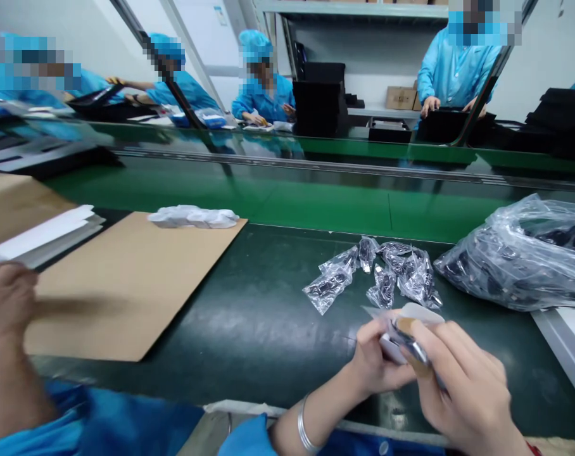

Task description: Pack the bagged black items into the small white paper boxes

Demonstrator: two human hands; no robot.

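Observation:
In front of me, above the dark green work surface, my left hand (379,358) and my right hand (468,380) are both closed on one small white item with a dark, glossy part (413,348). Fingers cover much of it, so its exact kind cannot be made out. Tan covers seem to sit on fingertips of my right hand. A silver bangle circles my left wrist. Just beyond my hands lie several small dark parts in clear plastic bags (332,285).
A large clear bag of dark parts (515,259) stands at the right. On the left, a brown cardboard sheet (126,285) carries white wrapped pieces (192,216). A neighbour's blurred hand (7,297) is beside it. Co-workers in blue sit or stand across the green conveyor (316,199).

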